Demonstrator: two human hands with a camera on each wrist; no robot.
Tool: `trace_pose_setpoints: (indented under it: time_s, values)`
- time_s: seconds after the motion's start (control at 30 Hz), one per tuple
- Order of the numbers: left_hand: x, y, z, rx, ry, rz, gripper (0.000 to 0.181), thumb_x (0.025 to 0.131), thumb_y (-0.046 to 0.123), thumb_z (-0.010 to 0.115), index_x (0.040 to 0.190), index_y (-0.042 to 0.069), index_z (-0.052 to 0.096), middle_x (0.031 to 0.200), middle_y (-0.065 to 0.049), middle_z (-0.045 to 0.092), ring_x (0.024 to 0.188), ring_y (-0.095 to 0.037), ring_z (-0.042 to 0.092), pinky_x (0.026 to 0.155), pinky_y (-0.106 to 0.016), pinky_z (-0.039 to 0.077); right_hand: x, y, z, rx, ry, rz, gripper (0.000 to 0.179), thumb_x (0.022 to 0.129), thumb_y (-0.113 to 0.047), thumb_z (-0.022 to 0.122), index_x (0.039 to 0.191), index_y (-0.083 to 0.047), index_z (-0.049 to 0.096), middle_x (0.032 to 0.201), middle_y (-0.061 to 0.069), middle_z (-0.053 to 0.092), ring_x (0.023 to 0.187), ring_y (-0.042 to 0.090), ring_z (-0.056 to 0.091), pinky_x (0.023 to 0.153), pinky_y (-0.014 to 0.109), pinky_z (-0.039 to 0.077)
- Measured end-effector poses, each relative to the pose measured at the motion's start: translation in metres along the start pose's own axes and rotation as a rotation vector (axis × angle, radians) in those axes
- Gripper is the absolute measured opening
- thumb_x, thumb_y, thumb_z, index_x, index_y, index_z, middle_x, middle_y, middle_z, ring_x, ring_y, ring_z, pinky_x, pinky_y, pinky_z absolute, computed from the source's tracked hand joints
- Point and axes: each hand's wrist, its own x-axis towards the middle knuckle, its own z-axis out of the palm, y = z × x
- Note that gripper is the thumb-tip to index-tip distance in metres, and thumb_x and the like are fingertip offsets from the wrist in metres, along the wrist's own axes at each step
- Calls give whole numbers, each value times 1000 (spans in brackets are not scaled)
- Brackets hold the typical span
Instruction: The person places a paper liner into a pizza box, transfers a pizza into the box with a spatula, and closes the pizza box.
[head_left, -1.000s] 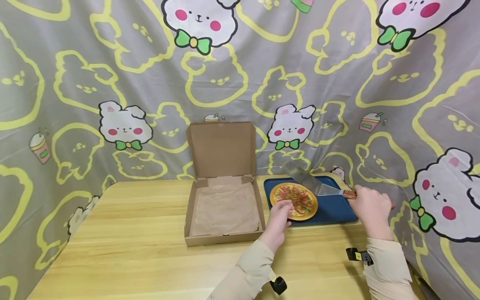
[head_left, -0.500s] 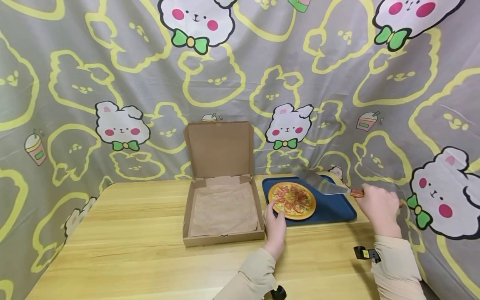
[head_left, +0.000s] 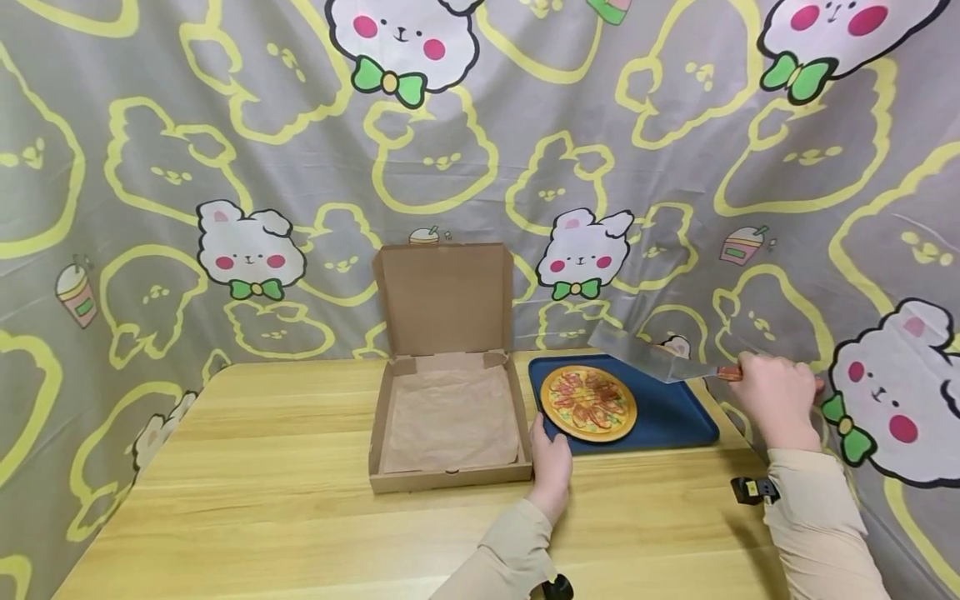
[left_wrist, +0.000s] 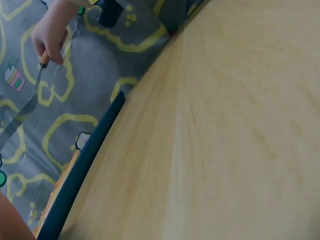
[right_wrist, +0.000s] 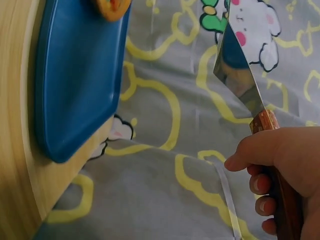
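A spatula (head_left: 648, 354) with a broad metal blade and reddish-brown wooden handle is in my right hand (head_left: 776, 396). Its blade is raised above the tray's back right part, and my fingers wrap the handle (right_wrist: 285, 205) in the right wrist view. On the blue tray (head_left: 671, 412) lies a round pizza (head_left: 588, 404), toward the left end. My left hand (head_left: 552, 467) is at the tray's front left corner, thumb apart from the fingers. In the left wrist view only a bit of that hand (left_wrist: 12, 220) shows beside the tray rim (left_wrist: 82, 172), so its contact is unclear.
An open cardboard pizza box (head_left: 450, 482), lid upright, stands just left of the tray. Brown paper (head_left: 453, 417) lines its bottom. Both rest on a wooden table (head_left: 285, 500), backed by a grey patterned curtain (head_left: 457, 125).
My left hand has drawn back from the pizza to the tray's front left corner. The right hand has carried the spatula rightward, away from the pizza.
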Motion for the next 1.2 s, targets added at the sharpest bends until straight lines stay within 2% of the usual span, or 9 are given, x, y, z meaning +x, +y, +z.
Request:
trace_pose_setpoints:
  time_s: [0.07,0.23,0.4,0.6,0.73,0.97,1.2]
  values:
    - [0,0,-1,3,-5,-2,57,96,-1,38,151,-2,25,157,-27,22,146,-44,20,118,-56,23,4,4,2,-4,15,-25,19,68,-1,69,59,-2,52,49,17,51,45,39,45,49,54,30]
    - [1,0,-3,44,-12,16,56,95,-4,36,150,-4,26,157,-28,22,145,-45,21,118,-56,24,16,15,6,-40,-9,-74,22,69,-4,73,60,-2,52,52,18,53,50,39,47,53,52,31]
    - [2,0,-5,54,-20,11,56,95,-5,36,150,-5,27,157,-28,22,145,-45,21,118,-56,24,29,27,7,-88,-97,-117,15,75,-3,67,64,0,57,58,19,57,59,39,51,59,53,33]
    - [2,-1,-5,47,-23,-4,57,95,-3,39,151,-4,27,157,-28,22,145,-45,21,118,-56,25,47,43,6,-165,-182,-204,7,73,0,66,69,-2,61,65,18,61,67,38,54,66,54,34]
    - [3,-1,-6,31,-22,-14,57,95,-1,41,151,-3,27,157,-27,22,145,-44,21,117,-56,25,55,51,5,-199,-203,-264,8,71,1,67,69,-5,61,65,14,60,69,36,54,68,53,34]
    - [2,-1,-6,39,-7,-9,58,93,0,42,150,-5,28,156,-28,25,145,-45,22,117,-56,25,53,62,5,-273,-181,-400,10,74,-1,63,68,-8,62,66,9,58,68,31,53,66,48,35]
    - [0,0,-7,26,-12,-15,61,92,1,43,150,-5,28,157,-28,23,145,-45,21,117,-57,24,44,72,2,-287,-171,-444,15,73,1,59,65,-13,60,65,8,57,71,31,54,68,47,34]
